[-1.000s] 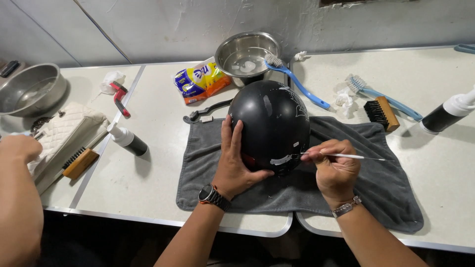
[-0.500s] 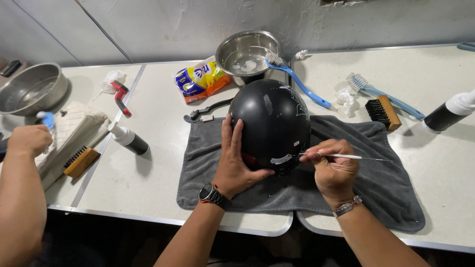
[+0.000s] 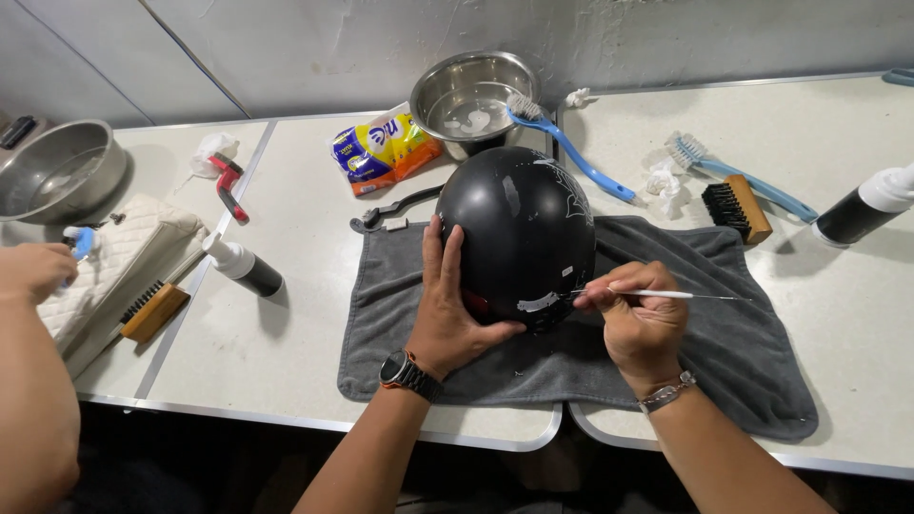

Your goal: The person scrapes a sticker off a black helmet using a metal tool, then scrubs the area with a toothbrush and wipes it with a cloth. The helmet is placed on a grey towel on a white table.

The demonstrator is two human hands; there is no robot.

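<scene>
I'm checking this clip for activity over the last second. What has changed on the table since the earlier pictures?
Only the co-worker's hand at the far left moved: it shifted about and now holds a small blue tool. The left hand stays pressed on the black round helmet, and the right hand keeps its grip on the thin white stick at the helmet's lower edge.

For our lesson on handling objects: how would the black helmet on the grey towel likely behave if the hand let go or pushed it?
The helmet has a domed, glossy shell, so it would probably rock or slide if pushed. The left hand braces its side, which suggests it shifts easily. The towel beneath likely adds some grip.
</scene>
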